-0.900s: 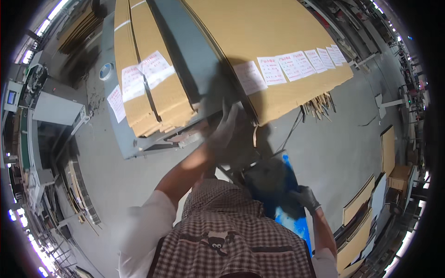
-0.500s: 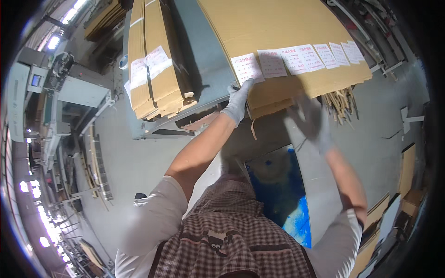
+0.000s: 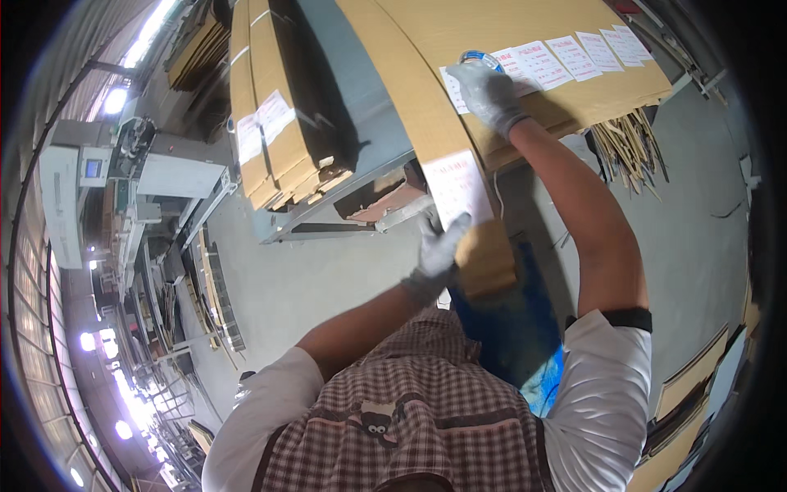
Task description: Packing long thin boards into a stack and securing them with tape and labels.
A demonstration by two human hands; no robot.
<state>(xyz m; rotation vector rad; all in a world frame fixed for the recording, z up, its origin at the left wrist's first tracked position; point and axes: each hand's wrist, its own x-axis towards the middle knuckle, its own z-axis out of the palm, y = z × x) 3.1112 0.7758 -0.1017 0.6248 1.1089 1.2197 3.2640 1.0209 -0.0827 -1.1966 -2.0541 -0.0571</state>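
Grey tabletop loaded on both flanks!

And here's the grey tabletop (image 3: pixel 348 86), a bare band running right down its middle! On the left, strapped cardboard strips (image 3: pixel 266 70) lie lengthwise, their uneven ends close to the near edge. Over on the right, a wide cardboard stack (image 3: pixel 467 33) spreads out, hiding the surface beneath it. Down below, it's plain grey floor (image 3: pixel 287 299)!

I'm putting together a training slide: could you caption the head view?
Left hand gripping a labelled cardboard strip, right hand at a blue tape roll over the cardboard stack.
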